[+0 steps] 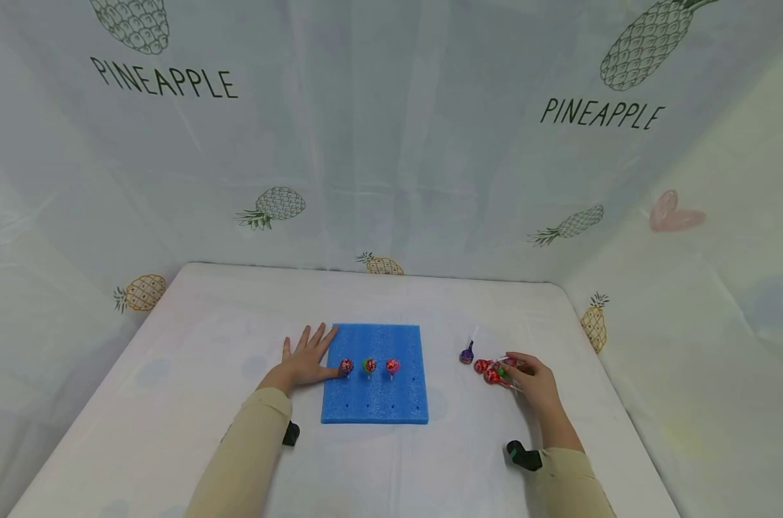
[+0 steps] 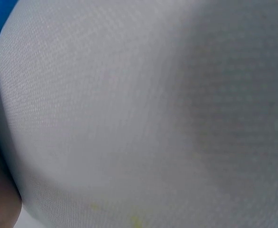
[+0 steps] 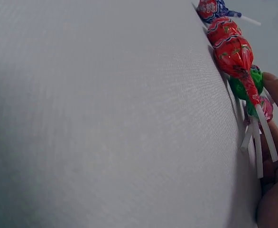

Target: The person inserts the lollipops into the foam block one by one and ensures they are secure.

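A blue foam board (image 1: 374, 410) with rows of small holes lies on the table. Three wrapped lollipops stand in one row of it: a dark red one (image 1: 346, 366), a green-and-red one (image 1: 369, 365) and a pink one (image 1: 393, 366). My left hand (image 1: 307, 362) rests with spread fingers at the board's left edge, its thumb near the dark red lollipop. To the right, my right hand (image 1: 532, 378) is at a pile of lollipops, thumb and finger around a pink one (image 3: 267, 109) and beside a green one (image 3: 238, 88). Whether they pinch either is unclear.
Red lollipops (image 3: 234, 54) lie in the same pile, white sticks pointing toward the right hand. A purple-blue lollipop (image 1: 466, 354) lies at the pile's far left. The white table (image 1: 378, 475) meets pineapple-print curtains (image 1: 391, 144) behind and at the sides.
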The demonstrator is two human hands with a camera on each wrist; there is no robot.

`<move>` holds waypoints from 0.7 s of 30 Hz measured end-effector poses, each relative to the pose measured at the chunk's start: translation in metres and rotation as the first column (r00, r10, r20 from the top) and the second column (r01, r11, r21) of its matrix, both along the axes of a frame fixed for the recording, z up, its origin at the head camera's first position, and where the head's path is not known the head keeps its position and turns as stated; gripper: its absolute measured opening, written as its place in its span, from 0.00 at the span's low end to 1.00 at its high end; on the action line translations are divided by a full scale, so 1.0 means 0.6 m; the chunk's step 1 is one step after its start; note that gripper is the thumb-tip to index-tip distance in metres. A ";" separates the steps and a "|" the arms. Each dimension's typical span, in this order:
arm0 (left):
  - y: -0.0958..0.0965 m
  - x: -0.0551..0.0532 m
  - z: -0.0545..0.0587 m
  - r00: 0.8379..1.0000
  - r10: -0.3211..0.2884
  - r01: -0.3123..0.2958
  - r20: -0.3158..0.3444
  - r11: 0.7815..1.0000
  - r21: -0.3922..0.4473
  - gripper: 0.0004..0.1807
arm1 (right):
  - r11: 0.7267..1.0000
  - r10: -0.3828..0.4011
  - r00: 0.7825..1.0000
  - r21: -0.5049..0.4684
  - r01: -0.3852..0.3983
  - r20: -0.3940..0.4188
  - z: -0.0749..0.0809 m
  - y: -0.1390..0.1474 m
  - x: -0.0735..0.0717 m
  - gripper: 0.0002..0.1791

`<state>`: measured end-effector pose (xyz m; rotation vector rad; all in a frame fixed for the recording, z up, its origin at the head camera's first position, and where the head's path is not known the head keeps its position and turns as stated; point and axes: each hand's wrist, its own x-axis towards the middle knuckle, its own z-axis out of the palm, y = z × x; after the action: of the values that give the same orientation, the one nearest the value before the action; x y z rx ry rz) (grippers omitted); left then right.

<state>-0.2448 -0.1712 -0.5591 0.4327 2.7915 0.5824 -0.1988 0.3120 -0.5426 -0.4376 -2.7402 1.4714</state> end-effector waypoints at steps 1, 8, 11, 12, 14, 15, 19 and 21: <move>0.000 0.000 -0.001 1.000 0.001 -0.001 0.002 1.000 -0.008 0.59 | 1.000 -0.003 1.000 -0.004 0.003 -0.002 0.000 0.000 0.000 0.24; 0.003 0.008 0.014 1.000 0.002 -0.002 0.004 1.000 0.011 0.58 | 0.999 -0.032 0.999 -0.028 0.031 -0.015 -0.002 -0.003 0.004 0.21; 0.004 0.012 0.020 1.000 -0.002 0.002 0.010 1.000 0.000 0.58 | 0.999 -0.041 0.999 -0.029 0.040 -0.025 -0.003 -0.003 0.005 0.20; 0.005 0.012 0.021 1.000 -0.004 0.004 0.011 1.000 -0.002 0.58 | 0.999 -0.045 0.999 -0.032 0.044 -0.028 -0.003 -0.003 0.005 0.19; 0.005 0.012 0.019 1.000 -0.004 0.004 0.007 1.000 -0.002 0.58 | 0.998 -0.049 0.998 -0.038 0.048 -0.031 -0.004 -0.004 0.005 0.19; 0.005 0.011 0.017 1.000 -0.004 0.004 0.008 1.000 -0.007 0.58 | 0.998 -0.052 0.998 -0.039 0.051 -0.031 -0.004 -0.004 0.005 0.19; 0.004 0.006 0.009 1.000 -0.002 0.002 -0.003 1.000 0.007 0.58 | 0.994 -0.090 0.995 -0.063 0.088 -0.037 -0.002 -0.002 0.004 0.19; 0.003 0.004 0.006 1.000 -0.003 0.003 -0.007 1.000 0.006 0.59 | 0.988 -0.121 0.992 -0.097 0.116 -0.046 0.000 0.000 0.003 0.19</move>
<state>-0.2424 -0.1692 -0.5556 0.4408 2.7955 0.5900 -0.1972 0.3117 -0.5427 -0.5460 -2.5643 1.5635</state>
